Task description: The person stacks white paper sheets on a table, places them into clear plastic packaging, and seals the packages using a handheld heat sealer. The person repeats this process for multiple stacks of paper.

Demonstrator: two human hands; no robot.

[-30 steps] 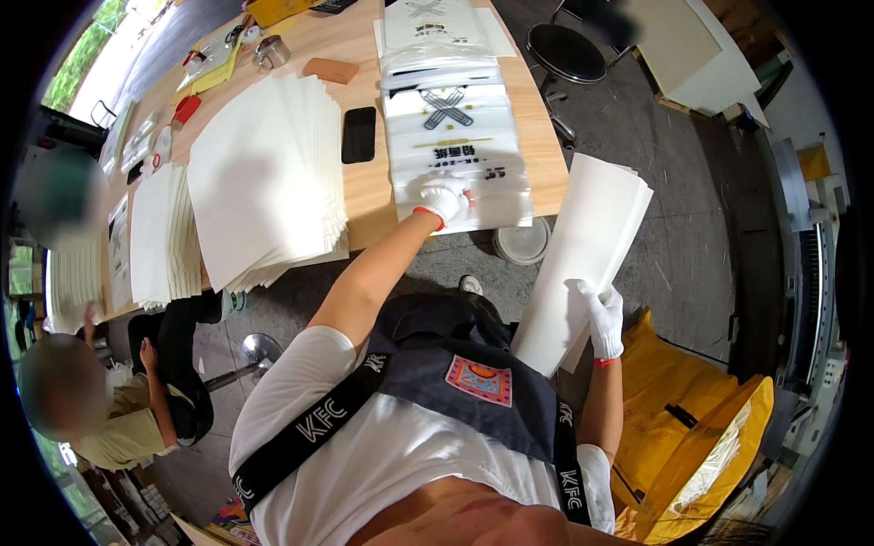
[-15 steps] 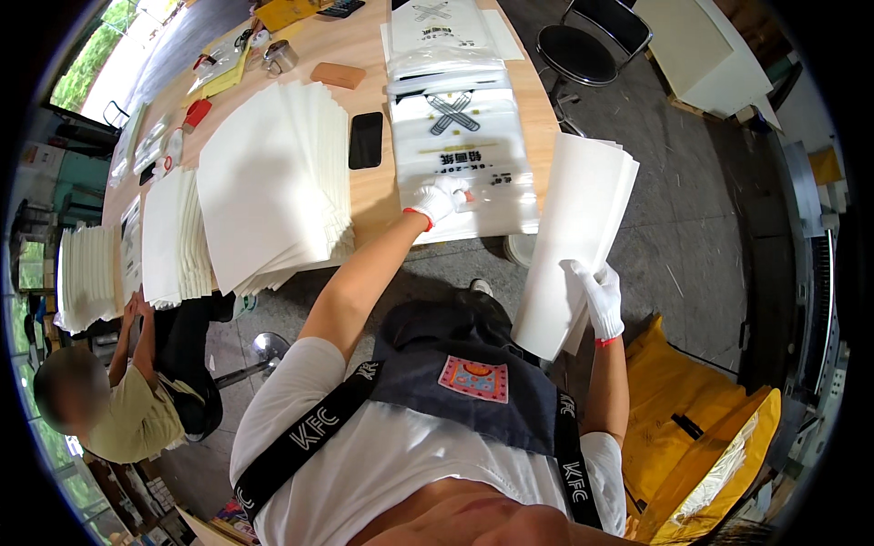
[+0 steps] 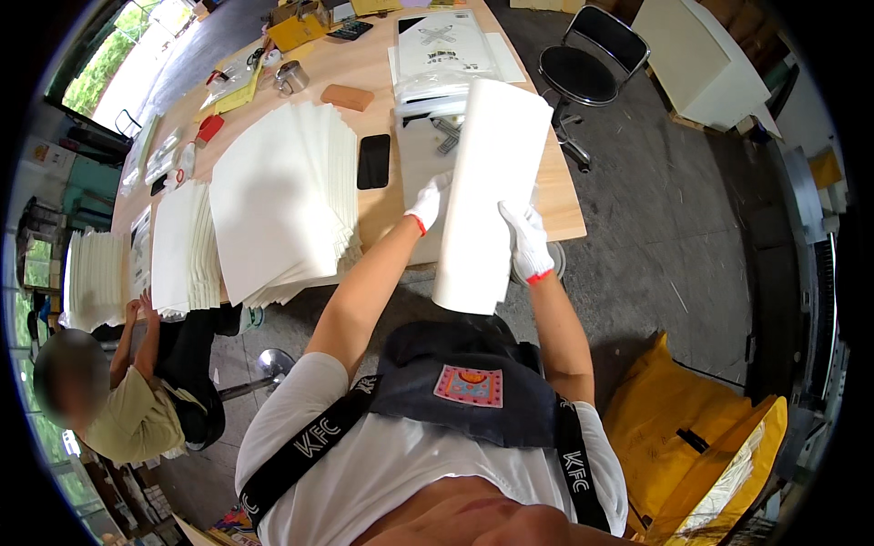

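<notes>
My right hand (image 3: 525,238), in a white glove with a red cuff, grips a sheaf of white paper sheets (image 3: 492,182), curved lengthwise and tilted over the table's near edge. Partly beneath the sheaf lies a stack of clear printed plastic bags (image 3: 419,150). My left hand (image 3: 430,202), gloved the same way, is at the near end of the top bag, its fingers drawn together on the film; the sheaf's left edge hides the fingertips. To the left, a large fanned stack of white paper (image 3: 278,200) rests on the table, with a black phone (image 3: 373,162) beside it.
More paper stacks (image 3: 182,246) stand at the table's (image 3: 564,196) left, near a seated person (image 3: 137,400). A metal cup (image 3: 291,78), a brown block (image 3: 347,97) and a calculator (image 3: 350,31) lie farther back. A black chair (image 3: 583,73) stands right; a yellow sack (image 3: 674,446) sits lower right.
My right hand has brought the paper sheaf leftward and up from the table's right side to over the plastic bags. My left hand stays by the bag's near end.
</notes>
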